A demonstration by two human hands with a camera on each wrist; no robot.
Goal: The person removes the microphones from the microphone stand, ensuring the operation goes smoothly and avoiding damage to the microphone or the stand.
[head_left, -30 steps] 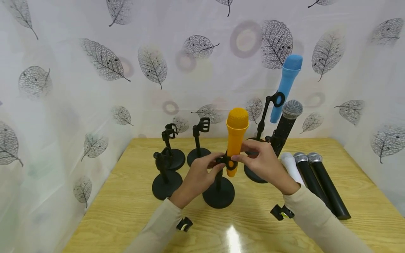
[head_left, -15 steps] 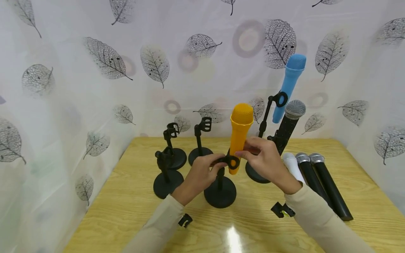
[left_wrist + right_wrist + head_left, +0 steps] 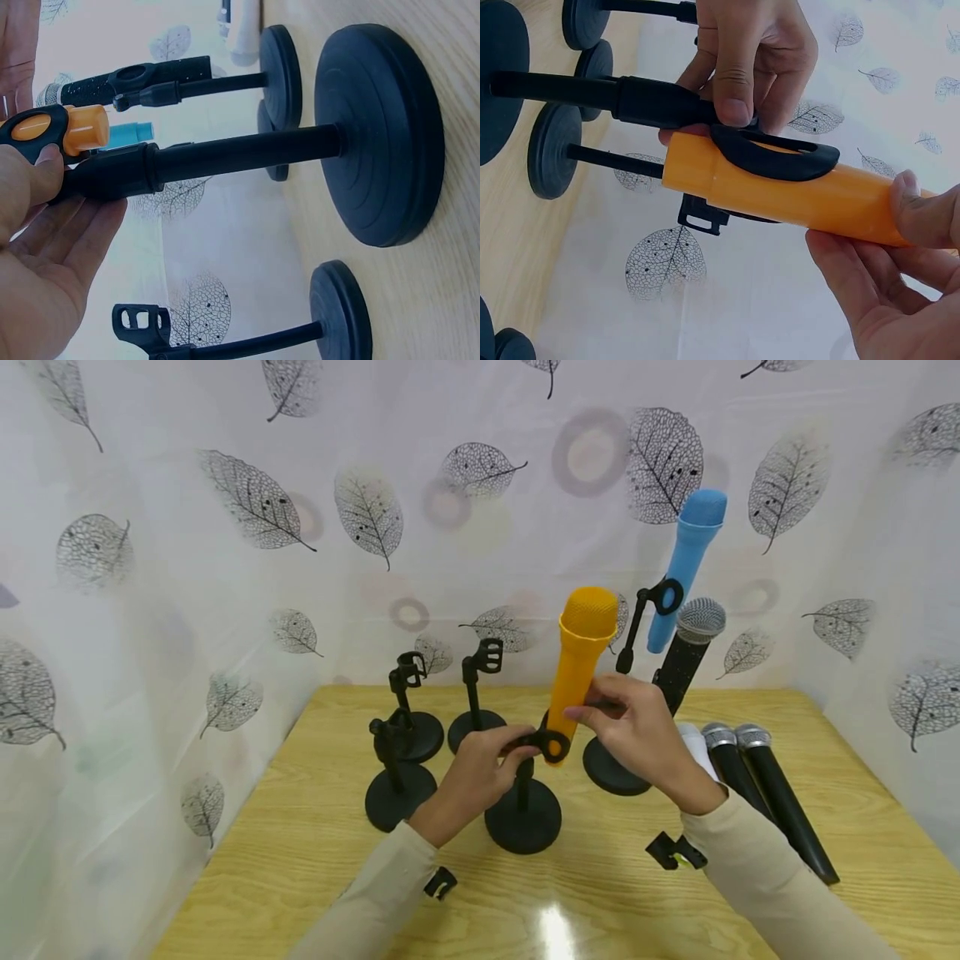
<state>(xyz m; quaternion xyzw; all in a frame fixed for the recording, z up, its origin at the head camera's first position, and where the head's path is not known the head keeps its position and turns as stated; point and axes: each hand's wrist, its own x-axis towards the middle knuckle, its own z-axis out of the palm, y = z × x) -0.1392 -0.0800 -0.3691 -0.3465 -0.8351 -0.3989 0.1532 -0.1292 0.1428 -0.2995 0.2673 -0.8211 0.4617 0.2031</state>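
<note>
In the head view an orange microphone (image 3: pixel 574 668) leans slightly right in the black clip of a microphone stand (image 3: pixel 523 820). My left hand (image 3: pixel 474 781) pinches the stand's clip (image 3: pixel 776 154) where it joins the pole. With thumb and fingers, my right hand (image 3: pixel 647 731) grips the orange handle above the clip. The right wrist view shows the clip's arms around the handle, with the narrower orange bottom end (image 3: pixel 686 163) sticking out below. The stand's round base rests on the table, its pole upright.
Several bare stands stand at the left, one with a square clip (image 3: pixel 487 655). Behind my right hand, stands hold a blue microphone (image 3: pixel 682 568) and a speckled black microphone (image 3: pixel 681 668). A white microphone (image 3: pixel 697 750) and two black microphones (image 3: pixel 786 810) lie at the right.
My right hand and the orange microphone have moved up and right through the clip, so less of the bottom end shows below it. My left hand has stayed on the clip.
</note>
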